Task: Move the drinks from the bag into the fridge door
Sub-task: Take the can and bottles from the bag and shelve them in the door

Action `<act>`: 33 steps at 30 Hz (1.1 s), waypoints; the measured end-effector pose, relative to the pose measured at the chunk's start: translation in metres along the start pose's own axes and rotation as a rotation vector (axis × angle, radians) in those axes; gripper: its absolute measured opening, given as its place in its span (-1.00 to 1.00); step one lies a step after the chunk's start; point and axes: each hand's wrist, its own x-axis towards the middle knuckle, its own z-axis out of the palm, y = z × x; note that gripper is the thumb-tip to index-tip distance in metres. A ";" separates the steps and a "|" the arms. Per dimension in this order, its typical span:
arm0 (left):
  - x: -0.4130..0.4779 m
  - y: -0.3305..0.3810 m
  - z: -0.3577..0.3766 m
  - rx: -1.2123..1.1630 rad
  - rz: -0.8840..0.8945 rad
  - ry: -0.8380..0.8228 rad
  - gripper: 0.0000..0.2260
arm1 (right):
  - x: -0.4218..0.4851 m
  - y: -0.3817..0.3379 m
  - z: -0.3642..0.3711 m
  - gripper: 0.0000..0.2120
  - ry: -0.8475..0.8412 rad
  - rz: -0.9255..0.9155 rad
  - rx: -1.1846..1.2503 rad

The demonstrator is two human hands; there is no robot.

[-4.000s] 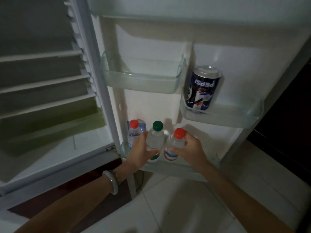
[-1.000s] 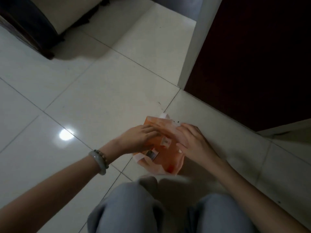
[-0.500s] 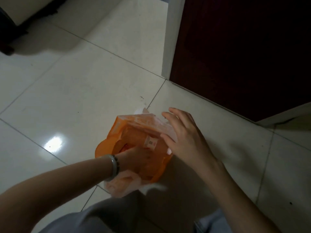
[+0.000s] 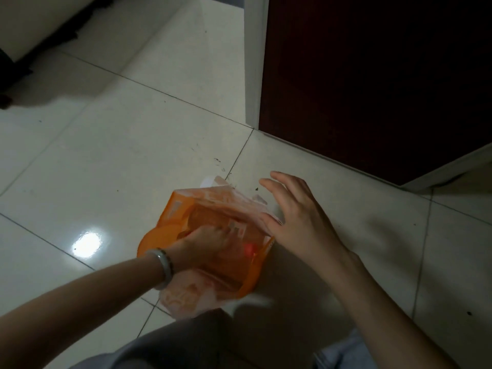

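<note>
While inside the orange bag (image 4: 174, 209), left hand (image 4: 205, 245), fingers' hold unclear; right hand (image 4: 300, 222), fingers spread at its rim; glossy tiles (image 4: 106, 155).

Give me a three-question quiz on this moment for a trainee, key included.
1. True or false: the left hand is inside the orange bag.
2. The orange bag stands on: A) a table, B) the tiled floor, C) a fridge shelf.
3. Fill in: the bracelet is on the ___ wrist.
Key: 1 true; 2 B; 3 left.
</note>
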 end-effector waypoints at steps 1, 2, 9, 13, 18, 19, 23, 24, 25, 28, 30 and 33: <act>-0.002 -0.008 0.000 -0.008 -0.023 0.036 -0.40 | 0.000 -0.002 0.001 -0.48 -0.004 -0.008 -0.001; -0.011 -0.009 -0.009 -0.044 -0.055 0.027 -0.31 | 0.000 -0.002 0.002 -0.47 -0.017 -0.013 0.000; -0.077 -0.023 -0.052 -0.326 0.066 0.569 -0.25 | -0.004 -0.014 -0.006 -0.27 -0.132 0.100 0.246; -0.100 -0.009 -0.099 -0.440 0.190 0.659 -0.38 | -0.005 -0.021 -0.007 -0.11 -0.184 0.197 0.560; -0.121 0.010 -0.149 -0.567 0.275 0.747 -0.38 | -0.008 -0.032 -0.009 -0.13 -0.228 0.166 0.590; -0.124 0.015 -0.158 -0.576 0.296 0.761 -0.37 | -0.009 -0.034 -0.011 -0.15 -0.206 0.166 0.607; -0.122 0.029 -0.180 -0.607 0.353 0.772 -0.38 | -0.012 -0.037 -0.018 -0.22 -0.083 0.199 0.618; -0.118 0.032 -0.182 -0.621 0.357 0.759 -0.37 | -0.012 -0.035 -0.019 -0.24 -0.057 0.204 0.638; -0.113 0.034 -0.184 -0.647 0.357 0.739 -0.34 | -0.012 -0.033 -0.021 -0.25 -0.038 0.212 0.656; -0.097 0.030 -0.182 -0.788 0.347 0.604 -0.17 | -0.012 -0.026 -0.028 -0.30 0.017 0.217 0.679; -0.087 0.018 -0.173 -0.808 0.288 0.523 -0.13 | -0.011 -0.023 -0.029 -0.33 0.047 0.201 0.668; -0.067 -0.004 -0.136 -0.672 0.059 0.489 -0.30 | -0.010 -0.017 -0.031 -0.33 0.072 0.241 0.661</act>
